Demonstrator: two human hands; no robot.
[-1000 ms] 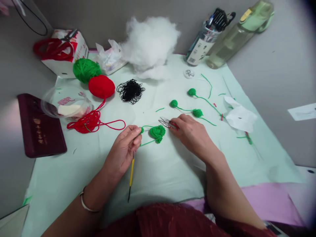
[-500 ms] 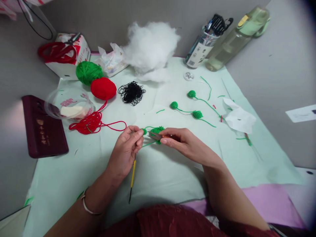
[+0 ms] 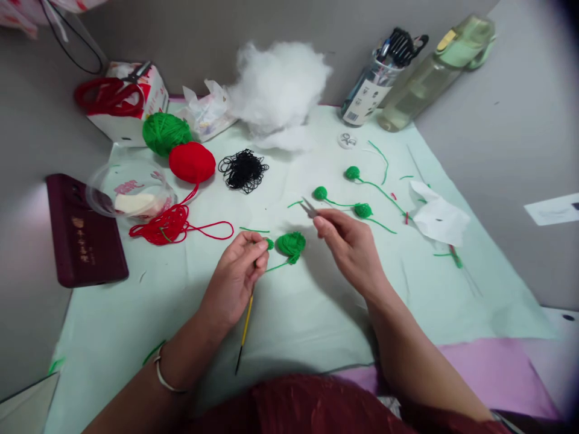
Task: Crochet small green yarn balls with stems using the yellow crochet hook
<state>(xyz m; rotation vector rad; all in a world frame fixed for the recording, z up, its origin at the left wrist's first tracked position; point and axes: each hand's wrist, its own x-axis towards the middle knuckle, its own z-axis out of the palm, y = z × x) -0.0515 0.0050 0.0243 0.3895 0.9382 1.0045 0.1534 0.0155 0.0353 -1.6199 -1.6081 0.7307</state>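
My left hand (image 3: 242,265) pinches a small green crocheted piece (image 3: 270,243) between thumb and fingertips. Below that hand a yellow crochet hook (image 3: 246,322) sticks out toward me; its upper end is hidden, so I cannot tell whether the fingers hold it. My right hand (image 3: 350,244) is closed on small thread snips (image 3: 309,208), blades pointing up and left over the table. Between the hands lies a small green yarn ball (image 3: 292,244), with a strand running toward my left hand. A short green yarn piece (image 3: 254,229) rests just beyond my left fingertips.
Three green crocheted balls with tails, one of them here (image 3: 320,193), lie beyond my right hand. At left are red yarn (image 3: 192,163), a plastic tub (image 3: 131,193) and a maroon phone (image 3: 85,232). White stuffing (image 3: 280,87) and a bottle (image 3: 434,75) stand at the back.
My right hand has drawn the snips away from the green piece, up and to the right. The strand near the piece now lies as a separate short length on the table.
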